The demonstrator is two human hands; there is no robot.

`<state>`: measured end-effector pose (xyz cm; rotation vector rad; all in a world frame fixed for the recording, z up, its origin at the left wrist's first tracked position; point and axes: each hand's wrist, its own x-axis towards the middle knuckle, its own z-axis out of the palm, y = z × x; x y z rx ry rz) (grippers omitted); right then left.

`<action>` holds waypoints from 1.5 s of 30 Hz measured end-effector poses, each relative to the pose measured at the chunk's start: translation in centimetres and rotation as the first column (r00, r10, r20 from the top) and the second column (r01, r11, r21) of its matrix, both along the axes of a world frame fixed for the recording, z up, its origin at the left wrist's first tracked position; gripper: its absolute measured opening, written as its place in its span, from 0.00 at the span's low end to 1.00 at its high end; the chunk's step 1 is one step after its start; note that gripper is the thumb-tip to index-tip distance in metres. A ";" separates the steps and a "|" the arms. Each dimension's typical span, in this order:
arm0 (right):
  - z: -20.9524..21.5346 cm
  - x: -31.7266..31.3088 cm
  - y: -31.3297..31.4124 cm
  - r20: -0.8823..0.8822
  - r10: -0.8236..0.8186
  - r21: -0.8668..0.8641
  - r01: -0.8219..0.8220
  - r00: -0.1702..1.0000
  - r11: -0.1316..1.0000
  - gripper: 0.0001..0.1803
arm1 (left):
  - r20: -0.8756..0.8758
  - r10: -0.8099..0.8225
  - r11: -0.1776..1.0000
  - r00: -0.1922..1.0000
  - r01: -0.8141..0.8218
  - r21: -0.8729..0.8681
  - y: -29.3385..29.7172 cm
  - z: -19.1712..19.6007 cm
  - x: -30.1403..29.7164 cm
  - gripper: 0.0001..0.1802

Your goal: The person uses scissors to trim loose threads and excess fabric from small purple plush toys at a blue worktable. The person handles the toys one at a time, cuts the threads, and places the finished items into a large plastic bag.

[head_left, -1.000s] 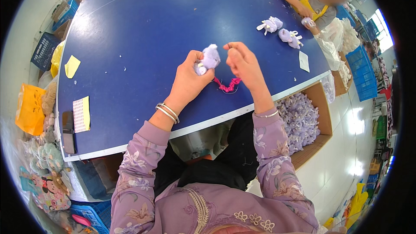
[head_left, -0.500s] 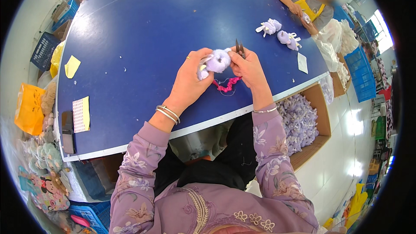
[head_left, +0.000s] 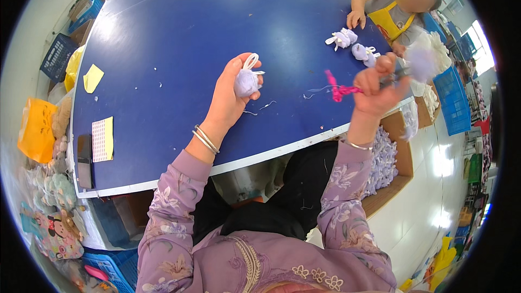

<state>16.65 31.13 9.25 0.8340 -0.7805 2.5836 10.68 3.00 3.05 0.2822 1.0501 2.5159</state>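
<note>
My left hand (head_left: pixel 230 89) is closed around a small lavender plush toy (head_left: pixel 247 82) with white looped ears, held above the blue table. Off to the right, my right hand (head_left: pixel 374 92) is raised near the table edge, partly smeared by motion. Its fingers are curled around dark thread snips (head_left: pixel 388 80). A bright pink curly band (head_left: pixel 341 93), with loose thread, trails from this hand on its left side. Just beyond the snips is a blurred lavender fluffy piece (head_left: pixel 422 64); whether my fingers touch it I cannot tell.
Two lavender plush toys (head_left: pixel 342 38) lie at the far right, by a co-worker's hand (head_left: pixel 356 19). A cardboard box (head_left: pixel 402 184) full of lavender pieces stands below the table edge. Yellow paper (head_left: pixel 93 78), a sticker sheet (head_left: pixel 102 139) and a phone (head_left: pixel 84 160) lie at left.
My hands have parted. The right hand has swung right with the snips and pink band, and the left keeps a plush toy. The co-worker's hand now reaches toward the toys on the table.
</note>
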 end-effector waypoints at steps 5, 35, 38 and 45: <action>-2.0 -0.7 -4.7 0.281 -0.592 0.727 0.236 0.755 0.645 0.13 | 0.039 -0.072 0.996 0.997 0.070 0.054 0.4 0.1 0.1 0.23; -2.6 -1.0 -4.0 0.237 -0.365 0.520 0.199 0.901 0.830 0.17 | -0.229 0.000 0.946 0.973 -0.074 -0.317 0.6 -0.9 0.4 0.28; 1.7 1.4 -1.0 0.084 -0.287 0.078 0.281 0.954 0.957 0.25 | -0.207 -0.010 0.925 0.978 -0.070 -0.373 0.6 -0.5 0.5 0.26; -2.8 -1.8 4.5 0.434 -0.665 0.422 0.515 0.608 0.746 0.13 | -0.197 -0.013 0.895 0.980 -0.077 -0.440 0.9 -1.1 0.3 0.20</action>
